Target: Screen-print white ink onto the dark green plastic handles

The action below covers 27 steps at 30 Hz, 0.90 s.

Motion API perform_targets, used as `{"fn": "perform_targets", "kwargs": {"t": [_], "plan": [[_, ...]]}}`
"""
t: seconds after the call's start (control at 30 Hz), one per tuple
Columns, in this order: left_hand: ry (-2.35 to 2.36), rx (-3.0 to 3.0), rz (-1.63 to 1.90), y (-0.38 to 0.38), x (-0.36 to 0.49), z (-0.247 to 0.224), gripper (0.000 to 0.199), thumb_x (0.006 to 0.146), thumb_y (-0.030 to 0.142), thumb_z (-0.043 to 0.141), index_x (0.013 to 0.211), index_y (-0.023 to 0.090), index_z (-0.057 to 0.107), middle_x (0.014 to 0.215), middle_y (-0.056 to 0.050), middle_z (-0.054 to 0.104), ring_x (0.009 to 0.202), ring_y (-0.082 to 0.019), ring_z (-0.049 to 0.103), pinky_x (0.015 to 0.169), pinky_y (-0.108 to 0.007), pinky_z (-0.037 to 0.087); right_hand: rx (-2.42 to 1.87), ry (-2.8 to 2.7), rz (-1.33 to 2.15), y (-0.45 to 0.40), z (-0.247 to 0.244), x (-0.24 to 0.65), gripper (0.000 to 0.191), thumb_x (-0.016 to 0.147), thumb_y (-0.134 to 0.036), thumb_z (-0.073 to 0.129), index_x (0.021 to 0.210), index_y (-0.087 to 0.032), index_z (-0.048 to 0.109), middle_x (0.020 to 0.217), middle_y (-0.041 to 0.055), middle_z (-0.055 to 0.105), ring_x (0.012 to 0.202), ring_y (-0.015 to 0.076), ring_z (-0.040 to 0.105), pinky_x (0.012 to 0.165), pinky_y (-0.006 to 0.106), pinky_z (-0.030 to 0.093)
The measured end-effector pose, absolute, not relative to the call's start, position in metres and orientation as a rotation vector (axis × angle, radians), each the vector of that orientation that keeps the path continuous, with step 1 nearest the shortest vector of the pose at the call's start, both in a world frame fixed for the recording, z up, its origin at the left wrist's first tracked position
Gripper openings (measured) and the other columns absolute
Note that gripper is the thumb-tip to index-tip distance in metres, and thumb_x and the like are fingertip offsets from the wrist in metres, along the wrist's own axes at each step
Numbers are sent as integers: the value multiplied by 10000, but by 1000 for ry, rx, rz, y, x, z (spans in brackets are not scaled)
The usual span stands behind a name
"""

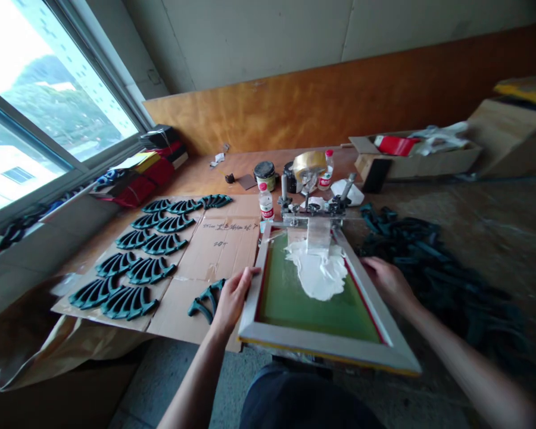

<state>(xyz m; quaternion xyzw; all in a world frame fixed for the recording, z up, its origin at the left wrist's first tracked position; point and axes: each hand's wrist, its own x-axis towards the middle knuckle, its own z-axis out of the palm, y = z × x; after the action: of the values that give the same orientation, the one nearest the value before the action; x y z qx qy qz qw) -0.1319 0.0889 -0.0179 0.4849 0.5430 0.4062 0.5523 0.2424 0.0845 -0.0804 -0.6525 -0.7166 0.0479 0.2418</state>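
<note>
A silk-screen printing frame (330, 351) with a green mesh lies in front of me, its far end at a metal clamp stand (313, 215). White ink (319, 277) is spread thickly on the upper mesh, and a translucent squeegee (318, 235) stands in it. My left hand (230, 301) is closed at the frame's left edge, thumb along the top. At the right edge my right hand (388, 283) grips the frame, its fingertips partly hidden. Just left of my left hand, a dark green slatted part (206, 301) rests on cardboard, partly covered by the hand.
Several dark green fan-shaped parts (129, 302) sit in rows on the cardboard sheet (218, 262). A heap of dark green parts (429, 262) lies right. Behind stand a red-capped bottle (265, 204), an ink tin (264, 175), a tape roll (310, 164) and an open carton (451, 158).
</note>
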Motion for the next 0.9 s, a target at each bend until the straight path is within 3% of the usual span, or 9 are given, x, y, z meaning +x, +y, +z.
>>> {"fn": "perform_targets", "kwargs": {"t": [0.1,0.17,0.23,0.33,0.47,0.57,0.67,0.8,0.9], "plan": [[1369,1155,827,77,-135,-70,643,790,527,627,1334,193,546,864,-53,715,760,-203,647,653,-265,485,-1695,-1925,51,117,-52,227,367,878,-324,522,1216,-189,570,1163,129,596,973,268,612,840,411,520],[1465,1221,781,78,-133,-95,674,786,485,634,1382,201,498,837,-48,708,748,-206,643,669,-273,478,-1655,-2047,-14,135,-39,200,477,792,-319,659,1225,-160,538,1221,158,547,1063,296,564,890,420,491],[1550,1297,734,82,-131,-109,646,801,465,608,1384,209,500,816,-42,699,755,-211,641,682,-275,467,-1670,-2229,9,142,-36,172,357,757,-243,693,1087,-164,580,1114,138,594,1031,285,561,867,390,485],[1577,1341,685,85,-132,-115,604,813,458,584,1366,224,523,836,-42,703,788,-218,647,708,-274,462,-1657,-2406,119,124,-47,150,108,794,-106,582,872,-181,587,876,77,636,874,228,578,777,323,473],[1567,1346,688,85,-134,-116,555,820,459,574,1325,229,564,890,-50,717,821,-223,655,772,-285,471,-1284,-2629,156,80,-56,160,226,765,-6,452,816,-181,587,824,65,626,839,210,553,737,308,437],[1551,1380,695,84,-135,-118,529,846,472,543,1310,222,574,965,-68,721,879,-232,657,826,-305,474,-1040,-2773,239,68,-50,171,222,751,-16,465,799,-193,590,807,48,626,820,203,547,719,307,423],[1530,1383,689,84,-135,-118,532,859,468,532,1322,207,554,1048,-84,713,933,-234,655,850,-315,480,-1124,-2701,217,71,-49,169,204,758,-28,487,782,-199,597,769,32,619,799,193,548,709,302,419],[1521,1297,676,85,-135,-117,571,837,474,569,1338,202,531,1053,-79,716,914,-220,663,813,-300,501,-1105,-2516,-48,57,-68,161,267,795,-26,439,895,-164,645,865,84,644,865,208,564,732,313,451],[1497,1237,690,85,-135,-117,600,817,503,588,1325,187,541,1023,-85,721,874,-217,667,762,-292,513,-1048,-2558,67,49,-71,163,228,819,-52,466,881,-178,645,848,66,647,847,196,581,724,297,468]]}}
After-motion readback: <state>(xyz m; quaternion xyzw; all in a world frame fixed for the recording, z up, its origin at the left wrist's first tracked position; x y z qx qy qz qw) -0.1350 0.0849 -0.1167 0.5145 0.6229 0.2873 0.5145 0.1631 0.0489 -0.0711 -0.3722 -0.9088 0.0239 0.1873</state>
